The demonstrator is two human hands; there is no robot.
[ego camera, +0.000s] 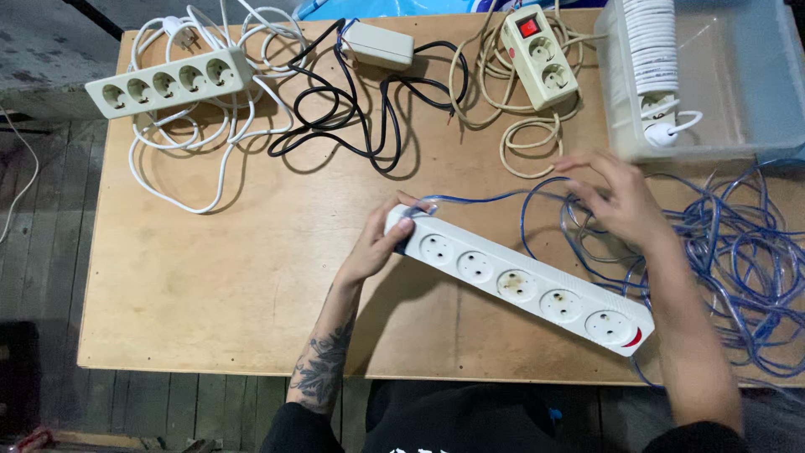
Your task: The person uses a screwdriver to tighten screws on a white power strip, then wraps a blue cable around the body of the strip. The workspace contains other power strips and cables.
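Observation:
My left hand grips the near-left end of a long white power strip with several sockets and a red switch at its right end. The strip lies slanted on the wooden table. A thin blue transparent cable leaves the strip's left end and runs right. My right hand hovers over that cable with fingers spread, touching the loops where they pile into a blue tangle.
At the back left lies a beige power strip with a coiled white cord. A black cord with a small beige box, a short beige strip with a red switch, and a clear plastic bin holding a white coil stand behind.

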